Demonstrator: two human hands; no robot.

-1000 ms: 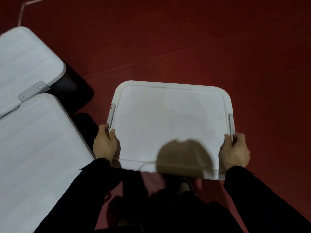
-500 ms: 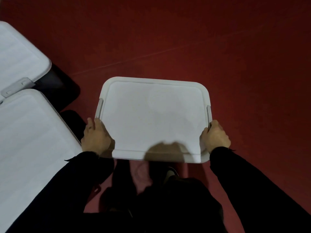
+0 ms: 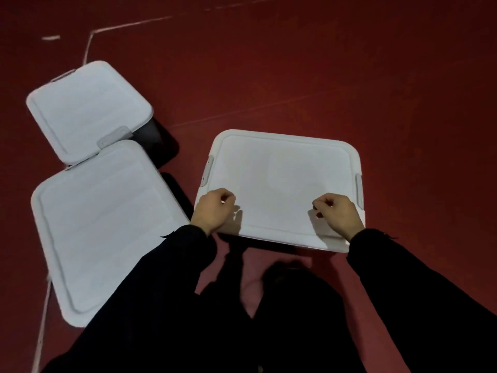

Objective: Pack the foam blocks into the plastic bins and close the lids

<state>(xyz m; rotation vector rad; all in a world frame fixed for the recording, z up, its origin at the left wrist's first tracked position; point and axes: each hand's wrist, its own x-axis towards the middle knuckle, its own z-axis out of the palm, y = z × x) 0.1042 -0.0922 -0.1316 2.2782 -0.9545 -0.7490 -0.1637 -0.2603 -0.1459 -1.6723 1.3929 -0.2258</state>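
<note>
A white plastic bin with its lid (image 3: 282, 173) on stands on the red floor in front of me. Grey latches sit at the lid's left side (image 3: 208, 171) and right side (image 3: 358, 188). My left hand (image 3: 213, 211) is over the lid's near left corner, fingers curled in, holding nothing. My right hand (image 3: 336, 214) is over the near right part of the lid, curled the same way and empty. No foam blocks are in view; the lid hides the bin's inside.
Two more white-lidded bins stand to the left, one near (image 3: 102, 224) and one farther back (image 3: 88, 109), touching end to end. Pale lines (image 3: 88, 47) mark the red floor. My dark-clothed legs fill the bottom of the view.
Both hands have let go of the lid's side edges and moved inward over its top. The view has pulled back, so the two left bins show in full.
</note>
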